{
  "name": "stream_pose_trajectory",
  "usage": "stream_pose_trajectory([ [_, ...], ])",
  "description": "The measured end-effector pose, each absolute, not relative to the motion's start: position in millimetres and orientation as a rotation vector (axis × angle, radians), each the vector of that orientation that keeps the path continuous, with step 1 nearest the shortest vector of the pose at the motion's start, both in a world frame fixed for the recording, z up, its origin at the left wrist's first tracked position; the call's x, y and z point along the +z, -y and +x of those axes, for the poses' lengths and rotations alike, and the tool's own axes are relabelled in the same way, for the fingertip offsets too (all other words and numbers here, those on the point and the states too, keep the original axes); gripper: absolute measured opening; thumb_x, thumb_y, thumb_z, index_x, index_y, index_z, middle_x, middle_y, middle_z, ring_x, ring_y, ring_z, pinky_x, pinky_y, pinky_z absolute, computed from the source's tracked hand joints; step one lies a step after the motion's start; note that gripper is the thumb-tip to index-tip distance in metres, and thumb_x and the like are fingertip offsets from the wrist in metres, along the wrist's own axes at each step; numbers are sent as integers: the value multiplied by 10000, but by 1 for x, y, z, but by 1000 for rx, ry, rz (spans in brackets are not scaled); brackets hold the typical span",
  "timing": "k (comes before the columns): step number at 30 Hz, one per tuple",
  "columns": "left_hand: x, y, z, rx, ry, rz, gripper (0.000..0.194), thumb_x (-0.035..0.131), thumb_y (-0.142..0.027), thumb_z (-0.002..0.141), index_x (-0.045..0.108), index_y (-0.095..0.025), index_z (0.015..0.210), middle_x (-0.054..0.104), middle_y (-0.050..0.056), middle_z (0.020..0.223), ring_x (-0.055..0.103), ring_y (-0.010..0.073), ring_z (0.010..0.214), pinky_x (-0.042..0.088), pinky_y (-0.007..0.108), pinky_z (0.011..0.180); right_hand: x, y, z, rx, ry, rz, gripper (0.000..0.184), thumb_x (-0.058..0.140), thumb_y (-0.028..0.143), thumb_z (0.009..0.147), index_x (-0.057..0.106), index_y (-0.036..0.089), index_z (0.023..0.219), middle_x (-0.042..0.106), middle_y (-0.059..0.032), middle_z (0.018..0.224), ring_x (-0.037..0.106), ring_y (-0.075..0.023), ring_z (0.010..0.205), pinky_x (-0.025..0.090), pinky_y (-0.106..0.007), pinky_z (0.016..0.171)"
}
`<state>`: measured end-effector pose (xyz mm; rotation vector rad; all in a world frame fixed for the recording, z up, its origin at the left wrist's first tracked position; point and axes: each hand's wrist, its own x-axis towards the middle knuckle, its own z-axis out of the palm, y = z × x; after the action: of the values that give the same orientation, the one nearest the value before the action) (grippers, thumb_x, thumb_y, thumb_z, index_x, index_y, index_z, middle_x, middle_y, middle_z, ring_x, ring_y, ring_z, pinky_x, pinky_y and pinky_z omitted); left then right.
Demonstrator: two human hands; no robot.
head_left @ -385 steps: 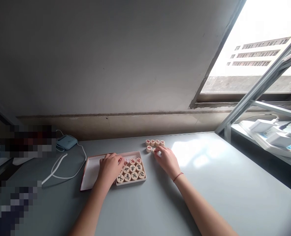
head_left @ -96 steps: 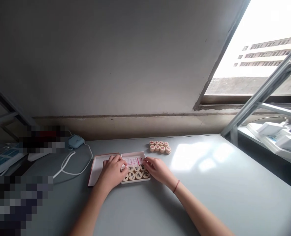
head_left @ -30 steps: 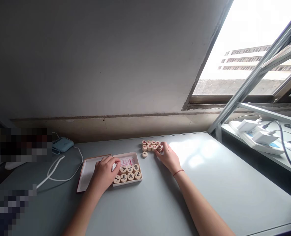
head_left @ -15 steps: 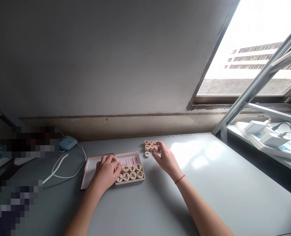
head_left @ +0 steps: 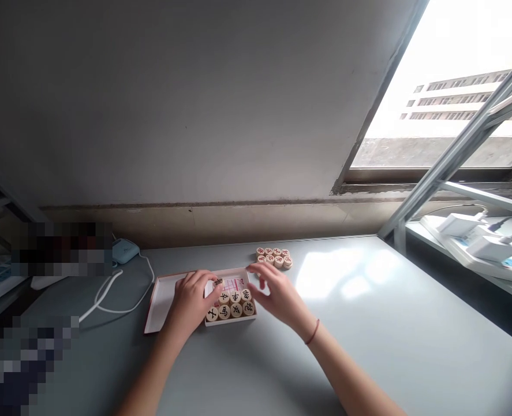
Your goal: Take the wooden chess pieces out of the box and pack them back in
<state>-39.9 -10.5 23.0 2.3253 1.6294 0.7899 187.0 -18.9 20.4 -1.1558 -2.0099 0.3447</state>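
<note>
My left hand (head_left: 195,294) reaches over the left side of a white box (head_left: 230,322). Its thumb and index finger pinch a round wooden xiangqi piece (head_left: 218,282) with dark writing. Inside the box, black-marked xiangqi pieces (head_left: 236,309) lie in two rows at the near end, with a pink-printed sheet (head_left: 234,284) showing behind them. By the box's right wall is my right hand (head_left: 279,297), its thumb and index finger apart and curved, nothing visible between their tips. Red-marked pieces (head_left: 277,252) stand in two rows beyond it; my fingers cover the spot just in front of them.
The box lid (head_left: 159,309) lies open side up left of the box, partly under my left hand. A white cable (head_left: 108,312) and a light blue device (head_left: 124,251) are at the back left. White chargers (head_left: 496,249) sit on a power strip on the right shelf.
My right hand has moved left and nearer, from the red-marked pieces to the box's edge. The single piece in front of them is out of sight. My left hand's piece shows more clearly.
</note>
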Motion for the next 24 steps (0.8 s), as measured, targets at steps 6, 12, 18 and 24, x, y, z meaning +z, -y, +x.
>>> stream_pose_trajectory([
  [6, 37, 19, -25, 778, -1311, 2105, 289, 468, -442, 902, 658, -230, 852, 702, 16, 889, 640, 185, 854, 487, 276, 768, 26, 32, 164, 243, 2098, -918, 217, 446, 193, 943, 638, 233, 1035, 681, -63, 997, 640, -144, 821, 525, -263, 700],
  [12, 30, 20, -21, 810, -1317, 2074, 304, 464, -465, 898, 655, -228, 883, 697, 22, 918, 638, 187, 878, 504, 288, 800, 23, 25, 176, 221, 2152, -930, 190, 450, 198, 941, 622, 219, 1019, 670, -68, 977, 629, -155, 816, 519, -278, 706],
  [18, 28, 16, -27, 794, -1505, 1964, 346, 438, -459, 888, 609, -219, 1070, 674, 44, 981, 641, 182, 832, 512, 319, 813, 0, -2, 215, 27, 2024, -1336, 181, 430, 216, 930, 610, 202, 940, 646, -86, 990, 630, -176, 789, 502, -275, 629],
  [24, 31, 17, -29, 783, -1523, 1947, 335, 435, -436, 876, 617, -221, 1058, 678, 39, 965, 647, 181, 819, 519, 309, 797, -19, -11, 220, -40, 2071, -1525, 169, 435, 172, 905, 599, 215, 904, 638, -56, 960, 611, -150, 725, 431, -224, 550],
])
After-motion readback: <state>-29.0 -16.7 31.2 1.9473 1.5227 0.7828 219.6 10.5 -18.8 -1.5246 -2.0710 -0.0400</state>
